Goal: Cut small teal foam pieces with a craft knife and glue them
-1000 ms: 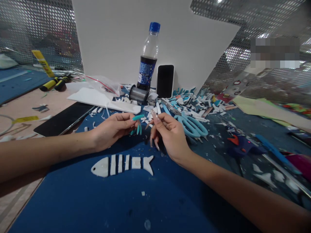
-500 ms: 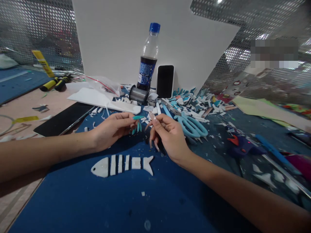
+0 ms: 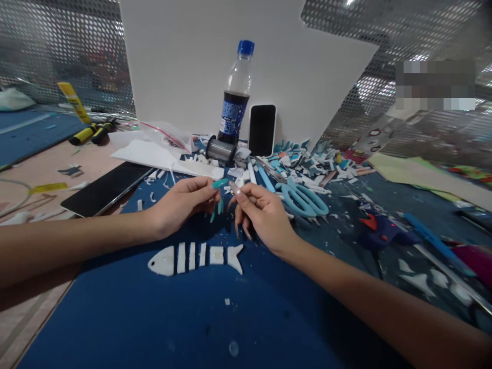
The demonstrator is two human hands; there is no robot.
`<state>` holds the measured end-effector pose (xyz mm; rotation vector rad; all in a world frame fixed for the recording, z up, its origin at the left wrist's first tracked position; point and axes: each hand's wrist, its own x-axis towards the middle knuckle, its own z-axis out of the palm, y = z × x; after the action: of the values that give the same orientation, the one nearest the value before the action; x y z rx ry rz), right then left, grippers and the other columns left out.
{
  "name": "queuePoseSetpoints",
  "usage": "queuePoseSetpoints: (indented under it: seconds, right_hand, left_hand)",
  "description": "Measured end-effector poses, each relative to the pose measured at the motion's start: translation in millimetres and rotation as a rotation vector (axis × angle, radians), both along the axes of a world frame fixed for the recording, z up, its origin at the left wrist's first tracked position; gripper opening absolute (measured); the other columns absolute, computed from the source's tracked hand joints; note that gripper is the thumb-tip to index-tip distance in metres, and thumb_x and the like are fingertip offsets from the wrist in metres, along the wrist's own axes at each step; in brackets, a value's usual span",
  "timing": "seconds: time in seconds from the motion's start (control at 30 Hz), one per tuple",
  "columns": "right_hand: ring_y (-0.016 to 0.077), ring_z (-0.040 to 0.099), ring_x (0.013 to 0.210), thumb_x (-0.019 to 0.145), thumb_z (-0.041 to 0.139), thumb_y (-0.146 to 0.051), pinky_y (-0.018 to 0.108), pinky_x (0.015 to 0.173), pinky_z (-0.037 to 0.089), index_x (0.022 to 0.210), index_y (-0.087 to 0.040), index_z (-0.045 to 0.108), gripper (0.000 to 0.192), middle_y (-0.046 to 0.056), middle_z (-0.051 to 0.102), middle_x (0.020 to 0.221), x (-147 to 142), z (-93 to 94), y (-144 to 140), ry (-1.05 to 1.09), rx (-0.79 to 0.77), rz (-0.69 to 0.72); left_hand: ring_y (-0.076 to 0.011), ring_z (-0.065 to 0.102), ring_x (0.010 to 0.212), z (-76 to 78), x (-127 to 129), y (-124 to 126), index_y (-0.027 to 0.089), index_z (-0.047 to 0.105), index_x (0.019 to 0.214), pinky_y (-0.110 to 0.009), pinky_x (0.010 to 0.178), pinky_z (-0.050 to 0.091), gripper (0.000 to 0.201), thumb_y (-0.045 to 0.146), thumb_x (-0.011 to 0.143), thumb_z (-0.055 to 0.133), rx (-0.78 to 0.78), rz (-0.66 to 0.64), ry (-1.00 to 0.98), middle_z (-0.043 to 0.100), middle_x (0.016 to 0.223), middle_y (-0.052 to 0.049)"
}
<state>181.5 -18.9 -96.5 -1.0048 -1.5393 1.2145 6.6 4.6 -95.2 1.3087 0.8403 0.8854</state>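
Note:
My left hand (image 3: 180,205), with long teal nails, and my right hand (image 3: 261,218), with long pale nails, meet fingertip to fingertip just above the blue mat (image 3: 154,318). Both pinch thumb against forefinger; whatever lies between them is too small to see. Right below the hands lies a white foam fish (image 3: 196,258) cut into separate segments, its head to the left. A silver spool (image 3: 219,150) stands just beyond the hands.
Light-blue scissors (image 3: 303,200) lie right of my right hand amid several foam scraps. A cola bottle (image 3: 234,102) and a phone (image 3: 262,129) lean on a white board. A black tablet (image 3: 105,187) and white sheet (image 3: 154,154) lie left; a glue gun (image 3: 380,230) right.
My right hand has slid slightly left and down, closing the gap to the left hand's fingertips. The view has shifted a little, so the fish sits a bit higher.

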Motion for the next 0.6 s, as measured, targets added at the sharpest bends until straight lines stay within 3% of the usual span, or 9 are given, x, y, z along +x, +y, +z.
queuePoseSetpoints:
  seconds: [0.23, 0.33, 0.5, 0.6]
  right_hand:
    - [0.0047, 0.043, 0.027, 0.09, 0.049, -0.038, 0.015, 0.028, 0.035, 0.071, -0.018, 0.051, 0.028, -0.007, 0.049, 0.044, -1, 0.0, 1, -0.022, -0.033, -0.004]
    - [0.0038, 0.042, 0.027, 0.092, 0.046, -0.034, 0.014, 0.028, 0.034, 0.073, -0.017, 0.052, 0.026, -0.007, 0.05, 0.045, 0, -1.3, 2, -0.019, -0.05, -0.042]
    - [0.0052, 0.042, 0.029, 0.094, 0.04, -0.028, 0.016, 0.028, 0.034, 0.074, -0.017, 0.053, 0.026, -0.006, 0.05, 0.046, 0, -2.8, 5, 0.018, -0.079, -0.087]
    - [0.004, 0.038, 0.027, 0.094, 0.041, -0.028, 0.016, 0.027, 0.028, 0.075, -0.017, 0.053, 0.025, -0.007, 0.048, 0.044, -1, -4.4, 7, 0.038, -0.089, -0.127]
  left_hand:
    - [-0.0082, 0.04, 0.055, 3.4, -8, 5, 0.016, 0.047, 0.064, -0.022, 0.053, 0.032, 0.027, 0.025, 0.09, 0.044, 0.709, 0.198, 0.496, 0.043, 0.058, 0.003]
    - [-0.0086, 0.042, 0.06, 2.7, -11, 12, 0.016, 0.046, 0.065, -0.022, 0.057, 0.034, 0.024, 0.016, 0.089, 0.044, 1.023, 0.26, 0.577, 0.045, 0.065, 0.002]
    - [-0.0103, 0.044, 0.062, 1.9, -10, 25, 0.017, 0.043, 0.067, -0.022, 0.058, 0.037, 0.023, 0.01, 0.088, 0.04, 1.296, 0.297, 0.637, 0.047, 0.067, 0.0]
    - [-0.0142, 0.045, 0.068, 10.9, -6, 32, 0.017, 0.047, 0.069, -0.027, 0.062, 0.04, 0.022, 0.012, 0.089, 0.037, 1.533, 0.321, 0.656, 0.051, 0.07, -0.003]
